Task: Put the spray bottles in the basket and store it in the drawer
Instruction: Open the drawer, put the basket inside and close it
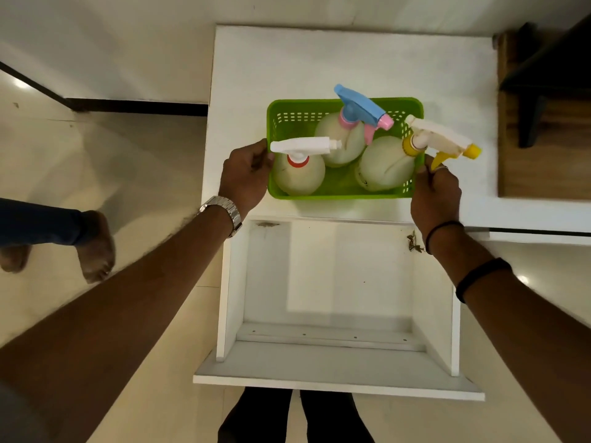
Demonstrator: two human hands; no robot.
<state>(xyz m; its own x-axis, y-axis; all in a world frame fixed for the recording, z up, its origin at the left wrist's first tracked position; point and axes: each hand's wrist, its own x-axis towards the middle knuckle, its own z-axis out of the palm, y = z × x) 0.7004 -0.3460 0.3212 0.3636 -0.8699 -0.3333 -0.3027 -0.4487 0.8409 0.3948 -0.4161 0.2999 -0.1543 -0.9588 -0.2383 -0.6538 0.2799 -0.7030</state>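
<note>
A green plastic basket [297, 107] rests on the white cabinet top [319, 59]. Three pale spray bottles stand inside it: one with a white head and red collar [299, 172] at the left, one with a blue and pink head [343, 139] at the back, one with a white and yellow head [383, 164] at the right. My left hand [246, 177] grips the basket's left wall. My right hand [436, 193] grips its right wall, just under the yellow trigger. Below the top, a white drawer [335, 366] is pulled out, with nothing in it.
A wooden surface with a dark object [543, 123] lies to the right of the cabinet. Another person's bare feet [96, 247] stand on the tiled floor at the left. My own legs [297, 417] are right in front of the drawer.
</note>
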